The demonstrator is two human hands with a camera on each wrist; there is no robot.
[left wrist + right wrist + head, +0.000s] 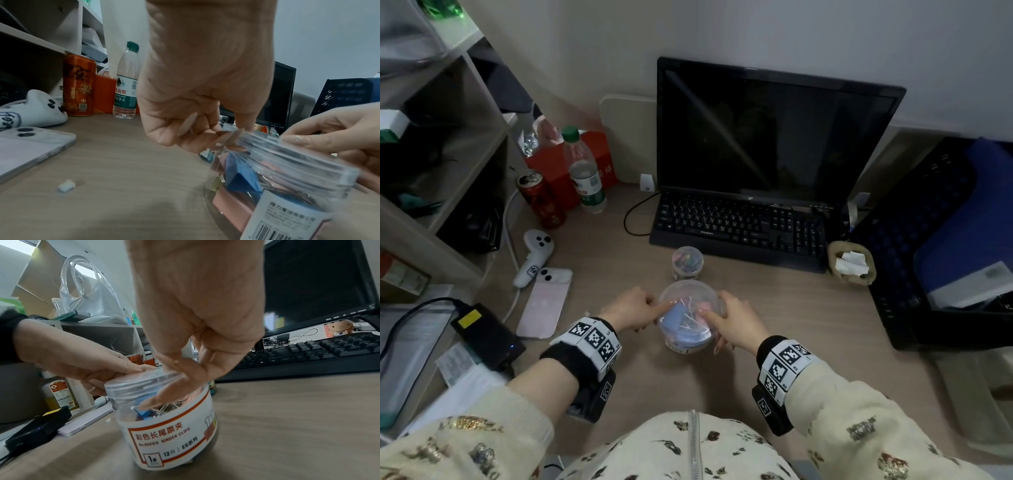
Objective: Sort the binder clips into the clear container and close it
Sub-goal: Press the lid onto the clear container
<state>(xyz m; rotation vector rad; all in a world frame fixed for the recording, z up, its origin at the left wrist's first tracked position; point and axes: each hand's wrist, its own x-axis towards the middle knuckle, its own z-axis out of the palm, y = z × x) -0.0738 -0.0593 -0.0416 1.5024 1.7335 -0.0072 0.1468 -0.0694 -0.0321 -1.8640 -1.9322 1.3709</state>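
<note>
Head view: the clear container [690, 317], lid [688, 301] on top, stands on the desk [791, 325] near its front edge, middle. The left hand [631, 308] and right hand [736, 323] clasp it from both sides, forefingers pressing the lid.

Left wrist view: curled fingers [185, 129] hold the lid rim; blue and pink binder clips [242, 177] lie inside.

Right wrist view: fingers [170, 391] curl round the container, beside the keyboard [308, 352].
</note>
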